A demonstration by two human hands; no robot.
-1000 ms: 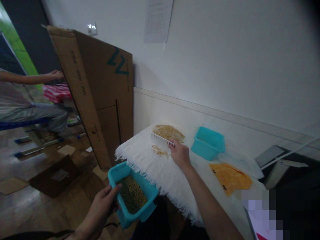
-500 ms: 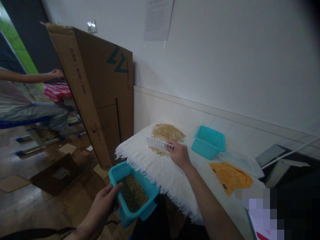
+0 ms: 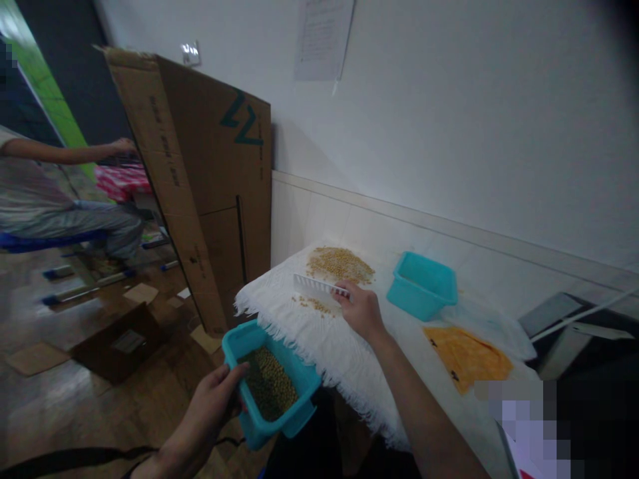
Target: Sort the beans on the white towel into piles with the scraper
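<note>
My left hand (image 3: 212,406) grips the rim of a teal plastic bin (image 3: 272,382) holding greenish beans, kept just below the fringed edge of a white towel (image 3: 324,339) on the table. My right hand (image 3: 362,309) is closed on a white comb-like strip (image 3: 319,286) lying on the towel. A small scatter of yellow beans (image 3: 312,304) sits in front of the strip, and a larger pile of yellow beans (image 3: 339,264) lies behind it.
A second teal bin (image 3: 423,285) stands on the table to the right, next to an orange cloth (image 3: 468,359). A tall cardboard sheet (image 3: 200,179) leans on the wall at left. Another person (image 3: 60,193) sits at far left. Cardboard pieces litter the floor.
My right hand has drawn the white strip toward the towel's near edge, dragging the small scatter of yellow beans with it. The left hand and its bin have hardly moved.
</note>
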